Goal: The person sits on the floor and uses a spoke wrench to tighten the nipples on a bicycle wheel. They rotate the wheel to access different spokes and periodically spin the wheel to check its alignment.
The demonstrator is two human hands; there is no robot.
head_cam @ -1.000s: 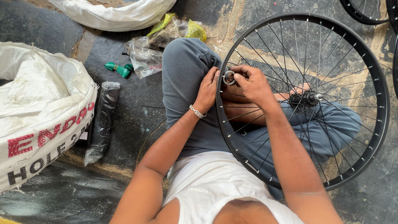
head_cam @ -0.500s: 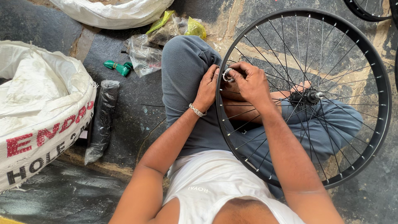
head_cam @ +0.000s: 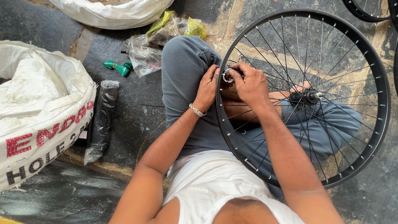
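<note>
A small metal ring [head_cam: 227, 76] was pinched by both hands, left hand [head_cam: 208, 86] and right hand [head_cam: 248, 83] closed on it, at the wheel [head_cam: 375, 62] rim across the lap.

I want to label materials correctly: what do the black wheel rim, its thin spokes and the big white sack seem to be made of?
Black round wheel rim: probably painted metal, smooth with a dull sheen.
Thin silver spokes: bare metal wire, it seems; they glint.
Big white sack: likely woven plastic, crinkled, with a frayed edge.

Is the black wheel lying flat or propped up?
Propped up: the wheel leans tilted across the person's lap, both hands at its rim.
</note>
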